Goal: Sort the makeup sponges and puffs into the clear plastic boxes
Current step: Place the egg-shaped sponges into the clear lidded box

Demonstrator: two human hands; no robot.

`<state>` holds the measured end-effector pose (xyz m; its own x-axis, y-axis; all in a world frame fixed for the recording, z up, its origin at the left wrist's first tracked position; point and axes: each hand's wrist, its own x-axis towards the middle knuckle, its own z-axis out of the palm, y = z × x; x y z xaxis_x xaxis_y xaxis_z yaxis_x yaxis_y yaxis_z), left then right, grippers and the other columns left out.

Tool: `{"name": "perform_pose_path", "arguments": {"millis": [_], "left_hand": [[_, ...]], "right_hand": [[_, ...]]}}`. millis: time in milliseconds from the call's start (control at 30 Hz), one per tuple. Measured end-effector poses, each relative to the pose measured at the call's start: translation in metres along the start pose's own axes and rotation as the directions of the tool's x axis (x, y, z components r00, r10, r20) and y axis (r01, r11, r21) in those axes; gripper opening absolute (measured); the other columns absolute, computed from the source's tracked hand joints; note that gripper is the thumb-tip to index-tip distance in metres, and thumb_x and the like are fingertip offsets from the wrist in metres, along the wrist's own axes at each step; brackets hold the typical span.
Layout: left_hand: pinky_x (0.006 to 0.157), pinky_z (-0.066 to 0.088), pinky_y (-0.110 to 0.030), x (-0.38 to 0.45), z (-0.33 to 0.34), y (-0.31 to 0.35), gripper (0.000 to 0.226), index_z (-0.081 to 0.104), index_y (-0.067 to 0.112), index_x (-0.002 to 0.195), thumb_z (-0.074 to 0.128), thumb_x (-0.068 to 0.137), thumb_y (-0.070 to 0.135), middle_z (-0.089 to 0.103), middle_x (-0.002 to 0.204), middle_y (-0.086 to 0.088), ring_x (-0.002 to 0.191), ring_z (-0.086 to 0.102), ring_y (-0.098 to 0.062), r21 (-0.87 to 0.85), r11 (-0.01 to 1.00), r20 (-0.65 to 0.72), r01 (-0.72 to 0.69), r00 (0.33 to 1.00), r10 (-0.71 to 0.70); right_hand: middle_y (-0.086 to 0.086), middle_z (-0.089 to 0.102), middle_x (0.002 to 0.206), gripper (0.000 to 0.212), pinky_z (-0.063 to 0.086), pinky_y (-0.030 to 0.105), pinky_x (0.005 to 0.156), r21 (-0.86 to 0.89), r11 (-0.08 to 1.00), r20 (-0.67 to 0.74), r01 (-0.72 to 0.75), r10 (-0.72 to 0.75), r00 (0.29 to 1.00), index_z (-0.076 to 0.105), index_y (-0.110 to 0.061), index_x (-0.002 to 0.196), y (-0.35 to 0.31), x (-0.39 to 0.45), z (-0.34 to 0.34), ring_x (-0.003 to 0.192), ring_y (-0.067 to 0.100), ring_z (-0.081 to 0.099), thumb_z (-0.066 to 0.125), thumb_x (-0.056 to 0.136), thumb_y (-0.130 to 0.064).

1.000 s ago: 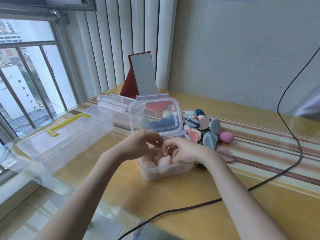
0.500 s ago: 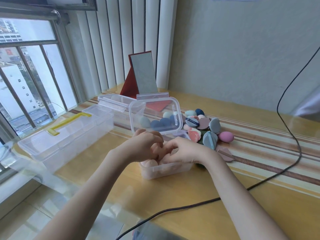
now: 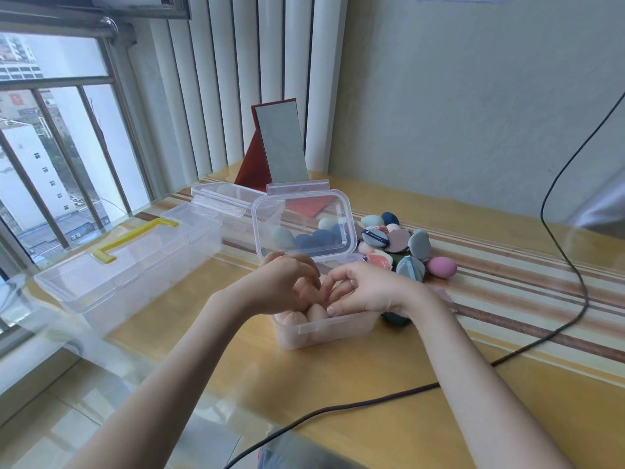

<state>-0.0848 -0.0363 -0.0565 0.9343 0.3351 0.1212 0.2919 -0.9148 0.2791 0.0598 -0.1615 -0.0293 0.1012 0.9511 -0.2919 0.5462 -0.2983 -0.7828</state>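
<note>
A small clear box (image 3: 338,331) sits in front of me with its lid (image 3: 304,228) standing upright, and peach sponges (image 3: 316,313) fill it. My left hand (image 3: 282,286) reaches into the box from the left with its fingers curled down among the sponges and its fingertips hidden. My right hand (image 3: 367,291) comes in from the right, thumb and bent fingers pinching a peach sponge at the box's middle. Loose sponges and puffs (image 3: 399,240) in blue, green and pink lie in a pile behind the box, with a pink egg sponge (image 3: 440,266) at its right.
A long clear box with a yellow handle (image 3: 135,265) stands to the left near the window. A red folding mirror (image 3: 280,147) stands at the back. A black cable (image 3: 558,330) runs across the table's right side and front.
Both hands have sunk lower into the small box and drawn closer together over the peach sponges, which now sit deeper. Nothing else has moved.
</note>
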Motion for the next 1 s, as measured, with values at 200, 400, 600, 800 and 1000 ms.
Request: {"name": "perform_pose_path", "arguments": {"millis": [200, 400, 600, 800, 1000], "left_hand": [[0.087, 0.046, -0.015, -0.008, -0.019, -0.005, 0.04, 0.069, 0.021, 0.104, 0.056, 0.076, -0.004, 0.065, 0.105, 0.012, 0.102, 0.059, 0.0, -0.513, 0.855, 0.059, 0.084, 0.996, -0.063], [0.078, 0.053, -0.024, -0.007, -0.006, -0.007, 0.041, 0.067, 0.013, 0.089, 0.048, 0.067, -0.017, 0.067, 0.09, 0.007, 0.084, 0.063, -0.004, -0.479, 0.875, -0.182, 0.078, 0.965, -0.186], [0.066, 0.044, -0.01, -0.006, 0.004, -0.001, 0.033, 0.066, 0.008, 0.085, 0.053, 0.067, -0.016, 0.065, 0.086, 0.002, 0.079, 0.061, -0.012, -0.414, 0.908, -0.311, 0.064, 0.928, -0.207], [0.067, 0.04, -0.007, -0.007, 0.004, -0.005, 0.042, 0.064, 0.01, 0.087, 0.046, 0.066, -0.021, 0.058, 0.085, 0.008, 0.075, 0.055, -0.006, -0.394, 0.918, -0.354, 0.042, 0.915, -0.194], [0.069, 0.039, -0.01, -0.004, 0.009, -0.008, 0.04, 0.062, 0.014, 0.085, 0.041, 0.077, -0.018, 0.059, 0.089, 0.002, 0.078, 0.051, -0.006, -0.345, 0.937, -0.387, 0.059, 0.9, -0.199]], "right_hand": [[0.005, 0.07, 0.102, 0.023, 0.049, 0.02, 0.075, -0.174, 0.984, -0.105, -0.028, 0.01, 0.994, 0.06, -0.019, 0.086, -0.004, 0.004, 0.002, 0.096, 0.017, 0.064, 0.078, 0.077, -0.008], [0.003, 0.063, 0.126, 0.06, 0.049, 0.027, 0.095, -0.159, 0.975, 0.02, -0.155, 0.16, 0.987, 0.049, -0.01, 0.136, -0.007, 0.008, 0.002, 0.111, 0.014, 0.06, 0.074, 0.081, -0.012], [-0.001, 0.068, 0.113, 0.051, 0.049, 0.013, 0.077, -0.012, 0.99, 0.025, -0.138, 0.139, 0.99, 0.052, -0.01, 0.13, -0.004, 0.007, 0.006, 0.101, 0.006, 0.062, 0.069, 0.083, -0.003], [0.001, 0.062, 0.128, 0.063, 0.05, 0.034, 0.097, -0.139, 0.976, 0.0, -0.168, 0.169, 0.986, 0.044, -0.013, 0.143, -0.006, 0.014, 0.002, 0.114, 0.015, 0.06, 0.066, 0.085, -0.004], [-0.009, 0.063, 0.116, 0.051, 0.054, 0.025, 0.084, 0.059, 0.996, -0.081, -0.06, 0.065, 0.995, 0.057, -0.025, 0.132, -0.007, 0.012, 0.01, 0.111, 0.008, 0.058, 0.051, 0.088, 0.001]]}}
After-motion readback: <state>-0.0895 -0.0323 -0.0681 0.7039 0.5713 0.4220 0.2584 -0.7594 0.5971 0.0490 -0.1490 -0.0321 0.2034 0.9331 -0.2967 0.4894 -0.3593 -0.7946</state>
